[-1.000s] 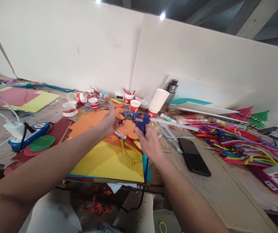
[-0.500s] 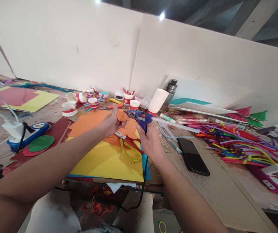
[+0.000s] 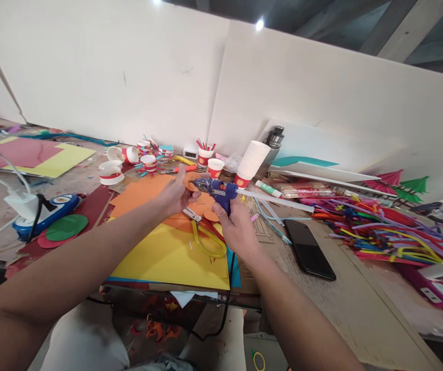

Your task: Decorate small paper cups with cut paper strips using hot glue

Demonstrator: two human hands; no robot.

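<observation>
A blue glue gun [image 3: 221, 192] is gripped in my right hand [image 3: 240, 226], with a long clear glue stick [image 3: 275, 199] jutting from its back to the right. Its dark nozzle points left, over a small piece of orange paper [image 3: 191, 180]. My left hand [image 3: 177, 193] pinches that piece; whether the nozzle touches it I cannot tell. Below both hands, scissors with yellow handles [image 3: 206, 247] and a red-handled tool lie on yellow paper [image 3: 163, 257]. Orange paper sheets [image 3: 140, 196] spread behind my left wrist.
A black phone [image 3: 309, 250] lies on cardboard at right, near a heap of pipe cleaners [image 3: 391, 226]. Stacked paper cups [image 3: 252, 162] and a bottle [image 3: 275, 141] stand behind. A blue power strip [image 3: 45, 216] sits at left. The gun's black cord [image 3: 227, 304] hangs over the table edge.
The glue gun has shifted slightly left and its nozzle now overlaps the orange piece. My left hand still pinches that piece, which looks turned a little.
</observation>
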